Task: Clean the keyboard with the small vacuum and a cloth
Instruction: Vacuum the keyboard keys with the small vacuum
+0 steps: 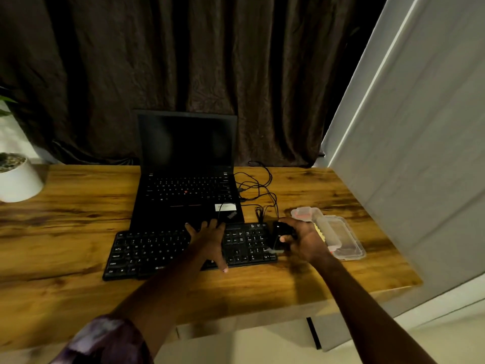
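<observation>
A black full-size keyboard [147,254] lies on the wooden desk [65,232] in front of an open laptop. My left hand [210,241] rests flat on the keyboard's middle, fingers spread and straight. My right hand [305,241] grips a small black vacuum [280,236], which stands over the keyboard's right end by the number pad. A pale nozzle tip shows at the vacuum's lower end, close to the keys. I see no cloth.
The open black laptop [187,164] stands just behind the keyboard, with tangled black cables [258,189] to its right. A clear plastic case [337,236] lies right of my right hand. A white plant pot [18,179] stands far left. A dark curtain hangs behind.
</observation>
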Tool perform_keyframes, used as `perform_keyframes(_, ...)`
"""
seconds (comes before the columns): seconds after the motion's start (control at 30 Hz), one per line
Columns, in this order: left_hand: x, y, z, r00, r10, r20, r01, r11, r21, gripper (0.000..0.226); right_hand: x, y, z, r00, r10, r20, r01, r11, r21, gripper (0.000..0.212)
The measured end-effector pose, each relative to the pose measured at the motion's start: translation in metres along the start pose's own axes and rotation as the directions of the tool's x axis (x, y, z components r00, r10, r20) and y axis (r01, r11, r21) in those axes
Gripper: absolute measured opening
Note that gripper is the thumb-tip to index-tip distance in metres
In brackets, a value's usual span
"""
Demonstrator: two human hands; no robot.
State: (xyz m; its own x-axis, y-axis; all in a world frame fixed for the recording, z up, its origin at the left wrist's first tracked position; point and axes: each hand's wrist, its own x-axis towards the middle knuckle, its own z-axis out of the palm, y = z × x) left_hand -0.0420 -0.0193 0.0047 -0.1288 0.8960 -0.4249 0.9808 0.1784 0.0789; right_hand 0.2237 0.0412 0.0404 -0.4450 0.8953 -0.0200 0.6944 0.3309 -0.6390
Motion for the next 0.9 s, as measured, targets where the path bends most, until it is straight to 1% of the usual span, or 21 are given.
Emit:
perform_keyframes(0.03,0.0,0.0,0.0,1.0,-0.002,0.001,0.002,1.0,0.001,0.139,0.001,0.0,0.001,1.0,0.001,-0.002,-0.001,1.0,-0.006,0.059)
perform_keyframes(0.1,0.0,0.0,0.0,1.0,-0.001,0.002,0.001,1.0,-0.004,0.14,0.002,-0.005,0.008,1.0,-0.026,0.008,0.025,0.999,0.04,0.064)
perform_keyframes(0.2,0.0,0.001,-0.001,1.0,0.0,0.009,0.0,1.0,-0.003,0.14,0.004,-0.021,0.027,0.993,-0.096,0.062,0.096,0.995,0.002,0.051)
perform_keyframes(0.3,0.0,0.001,-0.003,1.0,0.0,0.01,0.0,1.0,0.006,0.139,0.009,-0.032,0.035,0.992,-0.102,0.075,0.1,0.995,0.026,0.045)
perform_keyframes(0.4,-0.001,0.001,-0.003,1.0,0.0,0.008,0.0,1.0,-0.007,0.138,0.01,-0.024,0.029,0.995,-0.085,0.046,0.083,0.996,0.042,0.044)
perform_keyframes(0.47,-0.002,0.001,-0.002,1.0,-0.003,0.007,0.003,1.0,-0.016,0.138,0.007,-0.012,0.018,0.999,-0.023,0.045,0.02,0.999,0.05,0.048)
perform_keyframes(0.53,-0.001,0.001,-0.001,1.0,-0.007,0.003,0.007,1.0,-0.02,0.139,0.004,-0.003,0.008,1.0,0.003,0.004,-0.003,1.0,0.022,0.057)
perform_keyframes(0.6,-0.001,0.001,-0.001,1.0,-0.009,0.008,0.009,1.0,-0.012,0.139,0.006,0.011,0.007,1.0,-0.024,-0.005,0.024,1.0,-0.014,0.061)
perform_keyframes(0.63,-0.001,0.001,-0.001,1.0,-0.008,0.009,0.008,1.0,-0.006,0.139,0.006,0.012,0.008,1.0,-0.024,0.003,0.024,1.0,0.009,0.06)
perform_keyframes(0.7,0.0,0.001,-0.001,1.0,-0.007,0.001,0.007,1.0,-0.009,0.139,0.003,-0.001,0.011,1.0,-0.01,-0.001,0.01,1.0,0.029,0.056)
perform_keyframes(0.77,-0.001,0.001,-0.001,1.0,-0.006,0.003,0.006,1.0,-0.009,0.139,0.005,-0.011,0.021,0.999,-0.011,0.041,0.009,0.999,0.039,0.053)
perform_keyframes(0.9,-0.001,0.001,-0.001,1.0,-0.005,0.009,0.005,1.0,-0.011,0.139,0.007,-0.025,0.03,0.996,-0.068,0.056,0.064,0.996,0.061,0.047)
